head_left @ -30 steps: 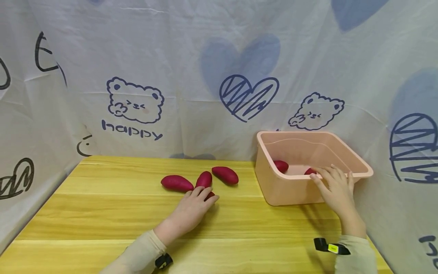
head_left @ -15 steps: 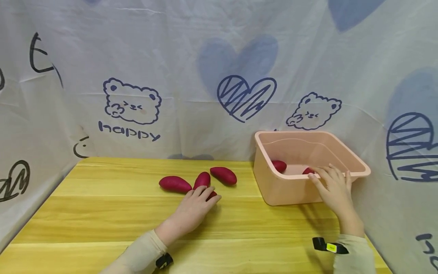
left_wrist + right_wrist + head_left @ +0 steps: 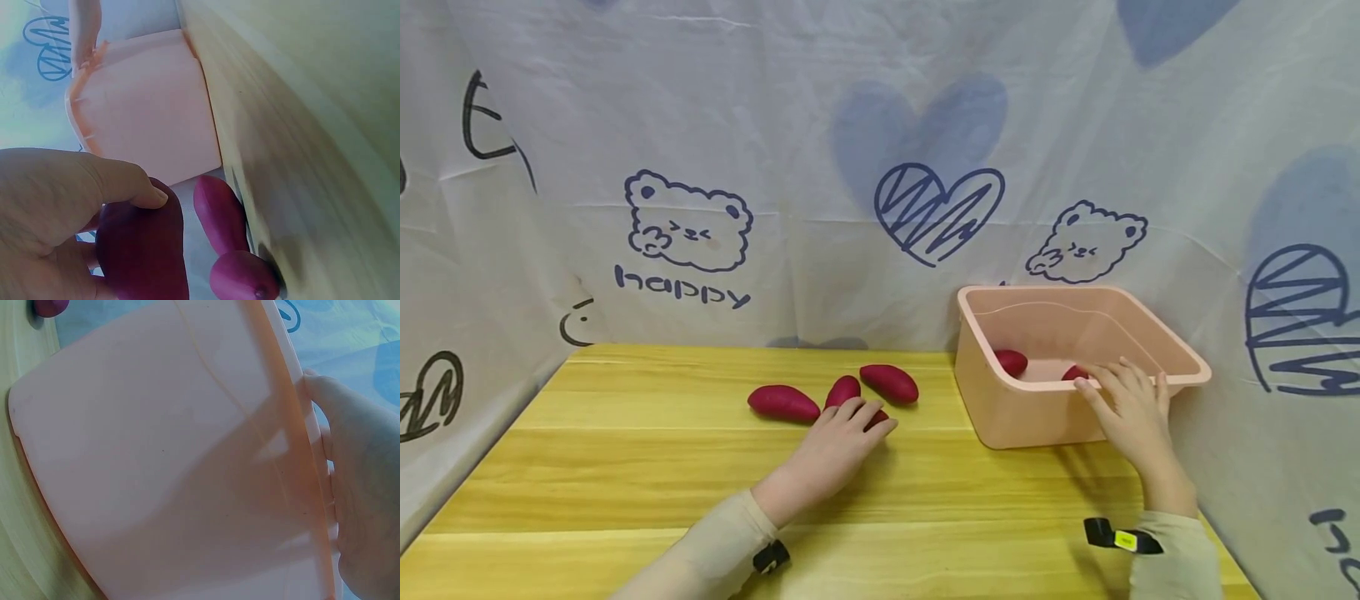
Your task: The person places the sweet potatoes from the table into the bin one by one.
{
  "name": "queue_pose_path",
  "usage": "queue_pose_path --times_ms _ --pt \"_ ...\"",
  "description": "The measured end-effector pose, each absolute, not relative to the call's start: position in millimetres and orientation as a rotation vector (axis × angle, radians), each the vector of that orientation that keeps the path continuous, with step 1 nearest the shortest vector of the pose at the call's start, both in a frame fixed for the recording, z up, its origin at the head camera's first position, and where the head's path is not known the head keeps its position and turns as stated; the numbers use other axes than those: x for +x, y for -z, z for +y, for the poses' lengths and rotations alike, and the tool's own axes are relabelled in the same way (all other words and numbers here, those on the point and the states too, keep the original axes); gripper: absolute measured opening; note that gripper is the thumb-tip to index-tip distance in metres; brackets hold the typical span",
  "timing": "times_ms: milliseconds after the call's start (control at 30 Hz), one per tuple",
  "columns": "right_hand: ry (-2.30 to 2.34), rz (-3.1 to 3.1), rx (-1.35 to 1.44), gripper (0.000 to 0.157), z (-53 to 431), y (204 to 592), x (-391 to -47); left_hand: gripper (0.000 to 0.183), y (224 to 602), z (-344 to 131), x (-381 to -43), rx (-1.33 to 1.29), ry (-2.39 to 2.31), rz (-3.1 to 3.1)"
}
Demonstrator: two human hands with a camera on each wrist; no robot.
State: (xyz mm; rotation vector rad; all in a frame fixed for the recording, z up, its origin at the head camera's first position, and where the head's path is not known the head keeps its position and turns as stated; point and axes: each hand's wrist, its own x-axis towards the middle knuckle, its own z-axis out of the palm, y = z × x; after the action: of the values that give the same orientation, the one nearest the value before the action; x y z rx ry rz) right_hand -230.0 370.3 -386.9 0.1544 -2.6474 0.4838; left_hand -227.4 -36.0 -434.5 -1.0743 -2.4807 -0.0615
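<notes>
My left hand (image 3: 831,446) holds a dark red sweet potato (image 3: 147,250) above the table. Its thumb lies along one side in the left wrist view, with the fingers partly hidden behind. Close by on the wood are three more: a left one (image 3: 783,403), a middle one (image 3: 842,390) partly covered by the hand, and a right one (image 3: 889,384). At the right stands a pink plastic bin (image 3: 1037,417). My right hand (image 3: 1135,421) grips its near rim, fingers reaching over the edge. Inside, one sweet potato (image 3: 1011,362) shows at the left and another (image 3: 1073,373) near the fingertips.
The yellow wood-grain table (image 3: 662,483) extends left and front of the sweet potatoes. Behind it hangs a pale cloth (image 3: 820,275) with blue hearts and bears, also closing off both sides. The bin stands close to the cloth at the back right.
My left hand has shifted slightly right and up, bringing its sweet potato along. My right hand stays on the bin's rim, and the view has turned a little.
</notes>
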Motion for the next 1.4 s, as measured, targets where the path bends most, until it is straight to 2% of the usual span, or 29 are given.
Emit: queue_pose_path --times_ms 533,1400 --pt "-0.474 -2.628 0.165 0.053 370.9 388.1 -231.8 0.044 419.6 -20.0 -239.4 -1.078 0.045 -2.44" --pt "-0.468 -2.646 0.149 0.055 369.4 385.8 -230.0 0.038 389.9 1.0 -253.6 -1.077 0.062 -2.457"
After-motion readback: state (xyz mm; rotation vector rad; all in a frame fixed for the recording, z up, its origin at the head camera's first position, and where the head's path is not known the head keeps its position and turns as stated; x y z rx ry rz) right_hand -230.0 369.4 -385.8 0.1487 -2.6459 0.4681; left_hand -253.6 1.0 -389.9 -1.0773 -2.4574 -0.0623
